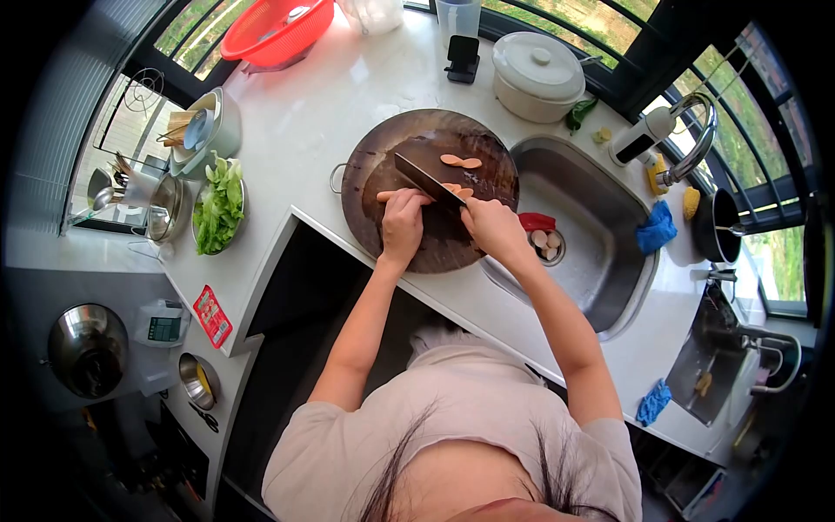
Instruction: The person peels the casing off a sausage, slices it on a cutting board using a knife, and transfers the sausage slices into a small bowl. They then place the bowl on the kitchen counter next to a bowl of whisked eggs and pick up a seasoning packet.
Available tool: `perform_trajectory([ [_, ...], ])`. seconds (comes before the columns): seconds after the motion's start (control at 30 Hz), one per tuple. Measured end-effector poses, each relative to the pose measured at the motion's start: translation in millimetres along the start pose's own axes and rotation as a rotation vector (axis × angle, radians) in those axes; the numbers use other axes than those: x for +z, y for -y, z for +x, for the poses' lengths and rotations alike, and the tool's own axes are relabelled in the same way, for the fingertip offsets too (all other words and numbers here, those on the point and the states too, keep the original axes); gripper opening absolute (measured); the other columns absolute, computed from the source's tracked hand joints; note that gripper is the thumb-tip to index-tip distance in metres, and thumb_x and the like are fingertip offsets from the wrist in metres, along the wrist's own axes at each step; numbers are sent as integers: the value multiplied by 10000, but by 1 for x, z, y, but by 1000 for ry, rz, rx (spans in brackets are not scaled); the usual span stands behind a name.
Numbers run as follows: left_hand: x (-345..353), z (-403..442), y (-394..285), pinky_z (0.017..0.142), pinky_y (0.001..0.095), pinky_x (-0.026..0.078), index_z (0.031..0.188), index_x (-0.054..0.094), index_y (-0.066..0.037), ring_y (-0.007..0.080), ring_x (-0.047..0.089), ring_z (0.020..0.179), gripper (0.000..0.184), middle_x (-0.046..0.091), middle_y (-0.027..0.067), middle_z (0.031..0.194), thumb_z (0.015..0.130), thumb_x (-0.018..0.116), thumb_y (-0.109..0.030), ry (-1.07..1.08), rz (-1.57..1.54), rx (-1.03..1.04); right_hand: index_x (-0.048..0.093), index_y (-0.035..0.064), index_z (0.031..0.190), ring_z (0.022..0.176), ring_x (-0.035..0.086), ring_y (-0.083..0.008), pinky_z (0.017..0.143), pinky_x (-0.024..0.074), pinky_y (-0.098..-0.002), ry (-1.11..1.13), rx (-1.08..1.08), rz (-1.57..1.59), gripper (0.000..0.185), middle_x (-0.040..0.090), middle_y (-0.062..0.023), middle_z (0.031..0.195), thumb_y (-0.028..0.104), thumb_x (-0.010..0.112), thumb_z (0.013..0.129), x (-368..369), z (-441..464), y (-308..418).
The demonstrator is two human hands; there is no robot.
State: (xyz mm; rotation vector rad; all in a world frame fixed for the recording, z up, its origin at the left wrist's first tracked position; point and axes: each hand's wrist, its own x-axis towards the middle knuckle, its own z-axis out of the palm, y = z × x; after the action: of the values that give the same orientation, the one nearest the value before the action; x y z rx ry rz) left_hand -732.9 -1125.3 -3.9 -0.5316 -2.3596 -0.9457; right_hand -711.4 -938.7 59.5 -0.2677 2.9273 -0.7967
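A dark round wooden chopping board (pixel 374 157) lies on the counter, overlapping the sink's left edge. My right hand (pixel 491 228) is closed round the handle of a cleaver (pixel 422 177), whose blade slants up and left across the board. My left hand (pixel 403 224) presses a pinkish sausage (pixel 384 197) to the board, left of the blade; the fingers cover most of it. Cut sausage slices (pixel 457 189) lie just beyond the blade near my right hand. Farther back on the board are a few more sausage slices (pixel 461 162).
Right of the board is a steel sink (pixel 600 278), with a red pepper (pixel 537 222) and pale round pieces at its drain. A lidded white pot (pixel 539 78) and a phone stand (pixel 463 59) are behind. Lettuce (pixel 219 209) and a red packet (pixel 212 315) are leftward.
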Motion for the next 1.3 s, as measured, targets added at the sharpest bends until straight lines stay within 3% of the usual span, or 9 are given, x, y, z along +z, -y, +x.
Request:
perform_trajectory([
  [0.4, -1, -1, 0, 808, 394, 485, 855, 655, -13, 317, 610, 915, 152, 634, 118, 913, 757, 601, 90, -9, -22, -26, 576, 24, 843, 668, 677, -371, 603, 544, -481, 33, -35, -109, 194, 661, -191, 710, 201, 541, 915, -11, -15, 18],
  [0.7, -4, 0, 1, 841, 402, 479, 853, 660, -19, 314, 604, 941, 154, 646, 112, 931, 750, 604, 81, -11, 11, -17, 562, 16, 867, 701, 661, -410, 631, 536, -503, 57, 8, -97, 209, 658, -218, 734, 215, 542, 931, 9, -6, 15],
  [0.93, -6, -2, 7, 825, 387, 480, 837, 658, -23, 300, 590, 929, 165, 646, 94, 915, 735, 606, 97, -50, 23, 0, 607, 16, 920, 750, 654, -430, 682, 523, -520, 60, 15, 97, 260, 661, -234, 777, 258, 513, 946, 1, 0, -8],
  [1.3, -8, -1, 6, 816, 389, 473, 851, 662, -22, 323, 580, 927, 187, 642, 108, 930, 731, 594, 104, -40, 3, -33, 570, 18, 855, 686, 679, -377, 619, 549, -478, 66, -47, -122, 203, 669, -206, 743, 204, 529, 926, -11, -15, 23],
])
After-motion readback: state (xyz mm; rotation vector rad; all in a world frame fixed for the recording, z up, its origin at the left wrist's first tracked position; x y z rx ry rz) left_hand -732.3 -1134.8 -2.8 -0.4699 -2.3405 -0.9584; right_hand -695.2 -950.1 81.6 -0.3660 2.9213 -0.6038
